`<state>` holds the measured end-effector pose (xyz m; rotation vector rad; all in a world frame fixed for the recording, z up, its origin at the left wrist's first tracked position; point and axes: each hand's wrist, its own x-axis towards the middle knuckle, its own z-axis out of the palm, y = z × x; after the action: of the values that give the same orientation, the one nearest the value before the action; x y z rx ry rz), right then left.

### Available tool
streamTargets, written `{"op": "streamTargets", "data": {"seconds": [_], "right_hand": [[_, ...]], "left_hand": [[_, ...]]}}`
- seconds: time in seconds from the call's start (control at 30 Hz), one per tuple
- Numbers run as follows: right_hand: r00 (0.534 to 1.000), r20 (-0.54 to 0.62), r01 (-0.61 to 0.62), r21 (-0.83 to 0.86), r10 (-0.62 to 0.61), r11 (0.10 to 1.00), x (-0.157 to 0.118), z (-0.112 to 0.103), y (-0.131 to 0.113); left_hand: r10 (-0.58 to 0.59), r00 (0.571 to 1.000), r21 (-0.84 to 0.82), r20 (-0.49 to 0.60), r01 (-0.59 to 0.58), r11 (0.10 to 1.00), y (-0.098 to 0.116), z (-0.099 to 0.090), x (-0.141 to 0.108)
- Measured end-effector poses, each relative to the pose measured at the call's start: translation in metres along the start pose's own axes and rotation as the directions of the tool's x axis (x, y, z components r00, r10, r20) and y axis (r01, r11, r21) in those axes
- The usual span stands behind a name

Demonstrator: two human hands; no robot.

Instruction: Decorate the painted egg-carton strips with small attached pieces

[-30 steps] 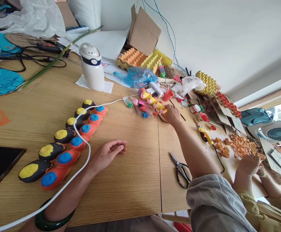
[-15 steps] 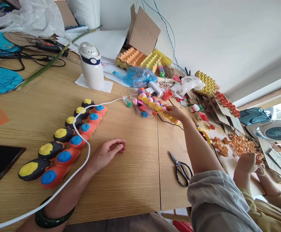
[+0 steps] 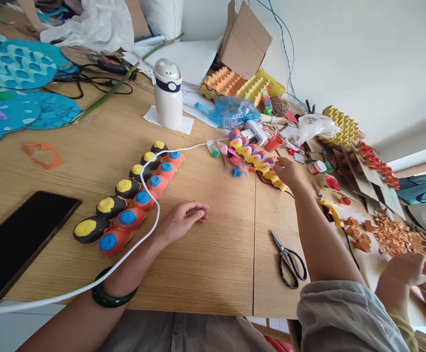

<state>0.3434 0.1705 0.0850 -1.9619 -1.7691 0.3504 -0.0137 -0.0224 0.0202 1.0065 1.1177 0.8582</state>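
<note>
Because the yellow-and-purple carton strip (image 3: 248,151) runs slantwise over the table (image 3: 213,264), from its far left end to a near right one, the right hand (image 3: 286,169) meets it at the near end, and most of its length lies leftward and away from those fingers. The fingertips seem to touch the purple row near that end, while the yellow row passes just below the hand, closer to the person; whether they pinch the strip or merely rest against it, one cannot tell. Farther off, the left hand (image 3: 185,219) rests on the bare wood with its fingers loosely curled, thumb near them and nothing visible in the grip, well apart from that strip. Nearest to it, on its outer side, lies the black-and-orange carton strip (image 3: 134,199), whose long axis slants the opposite way, near left to far right, with a white cable (image 3: 158,210) crossing it, so that the two strips lean toward each other at their far ends
</note>
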Motion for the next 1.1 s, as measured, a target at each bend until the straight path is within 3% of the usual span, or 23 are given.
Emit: {"op": "streamTargets", "data": {"seconds": [0.17, 0.23, 0.3, 0.4, 0.47, 0.53, 0.63, 0.7, 0.77, 0.93, 1.0, 1.1], "right_hand": [[0.983, -0.177, 0.069, 0.098, -0.051, 0.993, -0.029, 0.013, -0.023], [0.977, -0.190, 0.123, 0.134, -0.097, 0.983, -0.060, 0.030, -0.041], [0.970, -0.128, 0.230, 0.214, -0.206, 0.949, -0.099, 0.050, -0.063], [0.932, -0.074, 0.361, 0.284, -0.355, 0.889, -0.160, 0.080, -0.095], [0.932, -0.057, 0.357, 0.322, -0.359, 0.877, -0.195, 0.094, -0.111], [0.949, -0.046, 0.304, 0.396, -0.312, 0.866, -0.221, 0.105, -0.120], [0.967, -0.013, 0.231, 0.478, -0.256, 0.848, -0.244, 0.120, -0.123], [0.970, -0.003, 0.213, 0.497, -0.244, 0.841, -0.252, 0.128, -0.120], [0.970, 0.003, 0.207, 0.503, -0.241, 0.839, -0.254, 0.133, -0.117], [0.978, 0.026, 0.167, 0.504, -0.208, 0.847, -0.249, 0.137, -0.116], [0.978, 0.035, 0.160, 0.504, -0.205, 0.849, -0.248, 0.136, -0.116], [0.978, 0.042, 0.156, 0.512, -0.206, 0.845, -0.247, 0.136, -0.116]], "left_hand": [[0.023, 1.000, -0.018, 0.006, -0.023, 1.000, -0.005, 0.000, 0.001], [0.032, 0.999, -0.018, 0.001, -0.032, 0.999, -0.007, 0.000, 0.001], [0.049, 0.999, 0.006, -0.012, -0.049, 0.999, -0.008, 0.000, 0.000], [0.177, 0.980, 0.134, -0.086, -0.165, 0.977, -0.005, 0.001, -0.003], [0.376, 0.915, 0.304, -0.147, -0.320, 0.898, -0.002, 0.002, -0.006], [0.577, 0.803, 0.526, -0.152, -0.428, 0.735, 0.004, 0.001, -0.010], [0.738, 0.665, 0.763, -0.111, -0.419, 0.492, 0.013, -0.006, -0.017], [0.769, 0.632, 0.856, -0.092, -0.344, 0.386, 0.019, -0.015, -0.025], [0.758, 0.643, 0.922, -0.112, -0.218, 0.321, 0.023, -0.029, -0.032], [0.604, 0.750, 0.949, -0.269, 0.101, 0.297, 0.027, -0.068, -0.040], [0.574, 0.774, 0.957, -0.266, 0.139, 0.256, 0.029, -0.080, -0.039], [0.601, 0.769, 0.971, -0.218, 0.106, 0.215, 0.035, -0.088, -0.036]]}}
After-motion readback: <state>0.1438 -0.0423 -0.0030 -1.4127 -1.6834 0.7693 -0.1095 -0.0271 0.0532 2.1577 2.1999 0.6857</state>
